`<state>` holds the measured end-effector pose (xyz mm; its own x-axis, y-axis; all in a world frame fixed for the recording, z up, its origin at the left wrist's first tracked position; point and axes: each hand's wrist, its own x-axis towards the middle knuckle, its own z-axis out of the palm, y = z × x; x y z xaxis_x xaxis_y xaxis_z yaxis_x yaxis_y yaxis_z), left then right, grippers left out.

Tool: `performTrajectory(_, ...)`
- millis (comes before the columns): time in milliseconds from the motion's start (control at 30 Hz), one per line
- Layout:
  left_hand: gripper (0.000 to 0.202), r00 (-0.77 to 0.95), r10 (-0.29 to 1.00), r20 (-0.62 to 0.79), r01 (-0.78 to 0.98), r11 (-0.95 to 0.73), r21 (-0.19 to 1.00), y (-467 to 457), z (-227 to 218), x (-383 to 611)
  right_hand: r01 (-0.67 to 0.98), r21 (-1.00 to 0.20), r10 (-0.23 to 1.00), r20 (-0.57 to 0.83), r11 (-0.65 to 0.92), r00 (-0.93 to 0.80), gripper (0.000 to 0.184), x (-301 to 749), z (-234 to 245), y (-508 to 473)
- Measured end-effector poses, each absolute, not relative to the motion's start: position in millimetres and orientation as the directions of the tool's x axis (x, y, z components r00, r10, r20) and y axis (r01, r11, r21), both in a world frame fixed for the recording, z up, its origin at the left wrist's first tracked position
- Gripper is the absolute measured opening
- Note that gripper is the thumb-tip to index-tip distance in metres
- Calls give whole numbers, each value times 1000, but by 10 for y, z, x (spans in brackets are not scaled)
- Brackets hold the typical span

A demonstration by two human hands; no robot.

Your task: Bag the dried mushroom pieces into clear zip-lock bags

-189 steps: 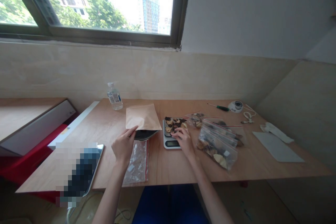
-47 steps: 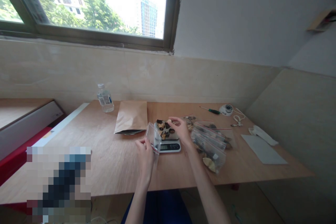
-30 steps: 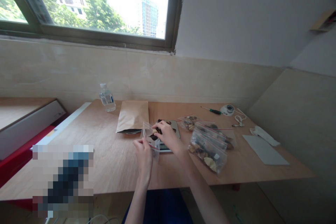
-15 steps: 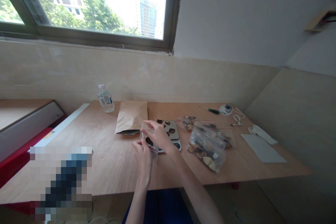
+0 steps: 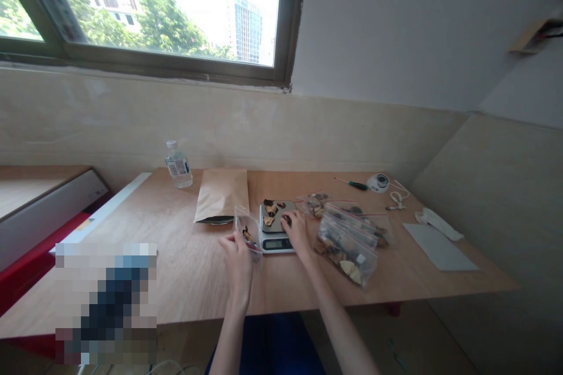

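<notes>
On the wooden table [image 5: 185, 281], the left hand [image 5: 237, 266] pinches the edge of a small zip bag [image 5: 247, 231] between thumb and fingers, holding it up with dried slices [image 5: 247, 235] inside, just beside a kitchen scale [image 5: 276, 243]. The right hand [image 5: 298, 231] has its fingers [image 5: 290, 224] bunched together at a dark dried slice [image 5: 287, 220] on the scale's pan; whether they grip it is hard to tell. Fuller zip bags [image 5: 347, 249] lie to the right, a paper envelope [image 5: 221, 194] behind.
</notes>
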<state>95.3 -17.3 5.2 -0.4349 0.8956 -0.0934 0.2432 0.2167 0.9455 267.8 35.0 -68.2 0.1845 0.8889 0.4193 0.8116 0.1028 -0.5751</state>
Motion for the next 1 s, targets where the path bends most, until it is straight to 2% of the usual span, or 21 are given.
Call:
performTrajectory(167, 18, -435, 897, -80, 256, 208, 944, -157, 34, 948, 726, -666, 872, 447, 174, 201, 17, 2781, -645, 431)
performTrajectory(567, 19, -410, 911, -42, 248, 156, 956, -85, -37, 985, 581, -795, 832, 434, 173, 345, 19, 2728, -480, 487)
performTrajectory(700, 21, -405, 914, -12, 246, 122, 962, -73, -50, 993, 412, -878, 845, 401, 244, 354, 22, 2492, -242, 450)
performTrajectory(767, 21, -410, 912, -4, 247, 115, 962, -78, -41, 1003, 289, -915, 874, 370, 283, 314, 24, 2325, -85, 409)
performTrajectory(833, 20, -412, 911, -14, 248, 127, 960, -92, -24, 1014, 247, -918, 903, 365, 310, 225, 26, 2160, 55, 360)
performTrajectory(900, 19, -413, 910, -21, 246, 134, 960, -108, -9, 1020, 286, -893, 918, 386, 347, 89, 26, 2034, 144, 323)
performTrajectory(1000, 17, -418, 908, -15, 232, 122, 965, -126, -5, 1013, 412, -790, 881, 466, 454, -78, 26, 1983, 147, 342)
